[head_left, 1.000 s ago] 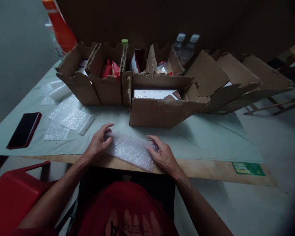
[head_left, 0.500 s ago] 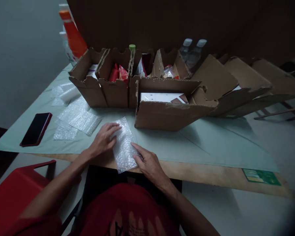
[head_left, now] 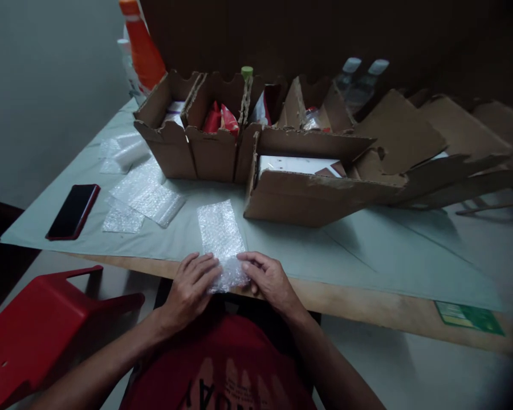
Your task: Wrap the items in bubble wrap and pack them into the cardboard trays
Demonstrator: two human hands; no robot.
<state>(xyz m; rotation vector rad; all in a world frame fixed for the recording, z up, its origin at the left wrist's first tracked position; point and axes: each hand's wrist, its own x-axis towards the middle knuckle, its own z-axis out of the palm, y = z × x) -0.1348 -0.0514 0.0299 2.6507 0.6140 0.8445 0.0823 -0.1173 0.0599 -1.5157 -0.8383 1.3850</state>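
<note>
Bubble wrap sheet [head_left: 220,233] lies lengthwise at the near edge of the surface [head_left: 367,250], its near end pinched between both hands. Left hand [head_left: 191,287] has its grip closed on the sheet's near left corner; right hand [head_left: 268,278] has its grip closed on the near right corner, the rest stretching away from them. Beyond stands an open cardboard box [head_left: 308,196]. More bubble wrap pieces [head_left: 147,196] and a phone [head_left: 73,210] lie toward the left edge.

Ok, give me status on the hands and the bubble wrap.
Left hand and right hand both pinching near end of bubble wrap. Sheet lies flat, lengthwise, at table edge. Open box just beyond, not touching.
</note>
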